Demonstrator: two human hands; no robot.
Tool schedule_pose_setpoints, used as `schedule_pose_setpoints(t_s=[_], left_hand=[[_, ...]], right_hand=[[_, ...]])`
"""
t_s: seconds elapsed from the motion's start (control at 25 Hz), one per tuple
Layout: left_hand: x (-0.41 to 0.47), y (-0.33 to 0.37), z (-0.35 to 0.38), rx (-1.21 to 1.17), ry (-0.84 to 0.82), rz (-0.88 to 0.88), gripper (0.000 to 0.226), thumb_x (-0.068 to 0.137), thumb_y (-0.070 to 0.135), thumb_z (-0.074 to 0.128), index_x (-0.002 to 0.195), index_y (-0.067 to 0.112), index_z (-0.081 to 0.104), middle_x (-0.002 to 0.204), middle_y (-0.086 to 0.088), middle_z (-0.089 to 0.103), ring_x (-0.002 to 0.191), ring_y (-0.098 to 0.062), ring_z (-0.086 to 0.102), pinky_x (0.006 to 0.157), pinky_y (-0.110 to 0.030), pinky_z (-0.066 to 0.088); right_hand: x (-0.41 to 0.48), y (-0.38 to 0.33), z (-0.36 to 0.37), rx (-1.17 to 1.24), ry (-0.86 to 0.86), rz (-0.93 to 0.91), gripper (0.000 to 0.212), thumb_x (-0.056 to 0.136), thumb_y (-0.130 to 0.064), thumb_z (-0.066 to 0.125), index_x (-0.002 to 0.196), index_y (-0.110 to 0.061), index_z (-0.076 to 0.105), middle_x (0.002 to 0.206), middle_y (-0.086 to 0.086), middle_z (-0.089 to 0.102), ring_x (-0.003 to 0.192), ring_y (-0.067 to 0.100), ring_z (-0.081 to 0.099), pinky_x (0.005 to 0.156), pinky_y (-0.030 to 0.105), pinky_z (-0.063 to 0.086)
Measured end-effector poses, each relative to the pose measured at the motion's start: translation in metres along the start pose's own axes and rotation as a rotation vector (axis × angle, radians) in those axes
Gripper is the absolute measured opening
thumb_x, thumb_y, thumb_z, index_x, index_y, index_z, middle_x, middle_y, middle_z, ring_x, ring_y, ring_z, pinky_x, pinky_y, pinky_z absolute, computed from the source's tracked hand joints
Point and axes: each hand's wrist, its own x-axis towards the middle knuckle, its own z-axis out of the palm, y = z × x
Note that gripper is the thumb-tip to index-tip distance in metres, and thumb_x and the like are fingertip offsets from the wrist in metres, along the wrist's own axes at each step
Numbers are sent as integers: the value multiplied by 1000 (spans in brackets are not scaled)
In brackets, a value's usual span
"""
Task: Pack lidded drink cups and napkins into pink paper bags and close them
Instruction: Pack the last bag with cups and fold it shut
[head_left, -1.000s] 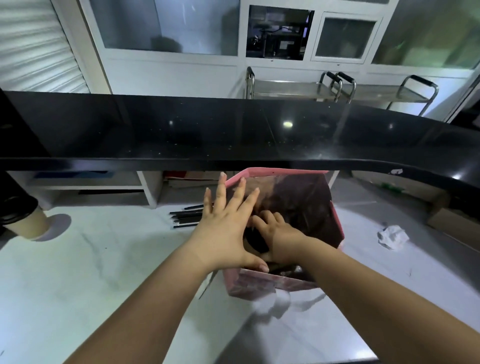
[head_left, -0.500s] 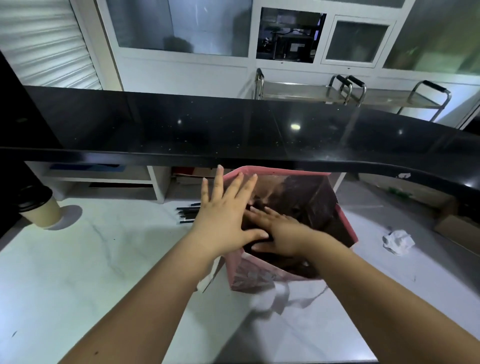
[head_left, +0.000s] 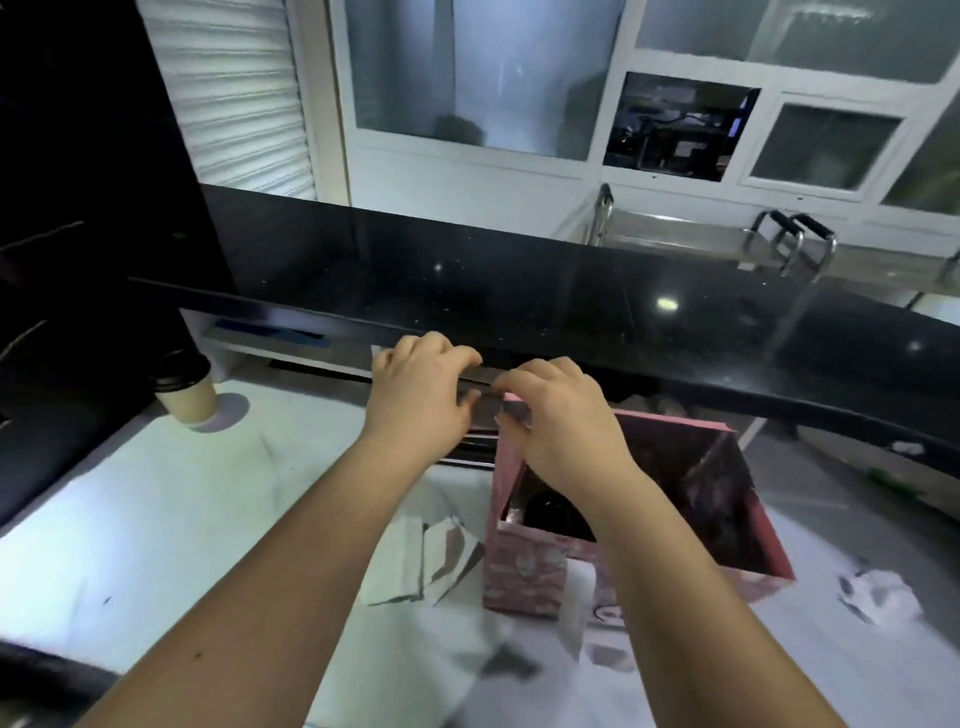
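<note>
A pink paper bag (head_left: 524, 571) stands open on the white marble worktop (head_left: 156, 519). Inside it shows the black lid of a drink cup (head_left: 553, 512). My right hand (head_left: 563, 426) pinches the bag's top rim at its far left corner. Just left of that corner my left hand (head_left: 418, 397) is raised with its fingers curled; whether it holds anything is unclear. Folded white napkins (head_left: 415, 564) lie on the worktop against the bag's left side. A second paper cup with a black lid (head_left: 184, 389) stands at the far left.
A black raised counter (head_left: 519, 291) overhangs the worktop right behind my hands. Black straws (head_left: 467, 449) lie below my left hand. A crumpled white paper (head_left: 878, 597) lies to the right of the bag. Metal carts (head_left: 727, 244) stand beyond the counter.
Both hands have come up out of the bag's mouth to its top left corner and curled. The view has swung left, so the bag sits further right.
</note>
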Motion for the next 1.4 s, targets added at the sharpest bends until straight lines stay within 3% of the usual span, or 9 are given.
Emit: schedule_pose_setpoints(t_s=[0.2,0.4,0.64,0.92,1.08,1.2,1.32,1.4], left_hand=[[-28,-69,-13,115,28,-193,42,79,40,66,120,35,58,119,4,54,114,-23,44,92,-40,34],[-64,-161,-8,143,11,-393,52,71,47,70,120,37,56,119,8,53,116,-21,42,86,-37,27],[-79,-287,1,134,-94,-485,56,70,54,65,122,36,54,123,8,51,117,-21,41,90,-37,29],[-63,-435,-2,89,-104,-596,55,71,49,65,123,35,55,119,6,52,114,-23,42,88,-39,32],[-44,-472,3,35,-98,-566,56,72,46,65,125,32,54,120,4,53,114,-24,43,88,-39,34],[-40,-480,11,8,-121,-533,57,73,46,64,127,31,53,124,6,52,115,-23,42,87,-39,35],[-45,-481,19,15,-143,-523,56,76,46,62,129,31,52,125,6,51,118,-23,40,88,-39,34],[-48,-480,21,31,-144,-519,55,77,45,62,129,31,52,125,6,51,118,-23,40,88,-39,32]], right_hand=[[39,-49,39,-88,-22,-106,33,91,-26,57,124,-28,57,119,-4,58,113,23,42,93,38,35],[71,-117,95,-37,-160,-223,41,90,-30,58,131,-28,52,128,-3,55,122,25,39,100,40,30],[126,-194,187,53,-319,-151,40,90,-29,55,130,-27,52,130,-4,54,122,22,38,98,35,33],[202,-284,282,100,-350,-100,44,87,-32,60,129,-26,49,130,-1,51,119,23,40,98,35,35],[244,-302,319,102,-325,-33,70,82,-33,66,143,-32,32,148,4,32,132,28,27,105,42,31],[281,-308,341,25,-418,8,86,79,-37,69,147,-41,17,156,8,15,140,36,14,110,50,25],[294,-313,359,-3,-515,36,87,82,-35,65,149,-43,11,159,8,6,141,40,11,111,53,26],[286,-312,361,41,-467,44,81,84,-29,64,148,-41,16,156,9,11,136,38,19,105,50,34]])
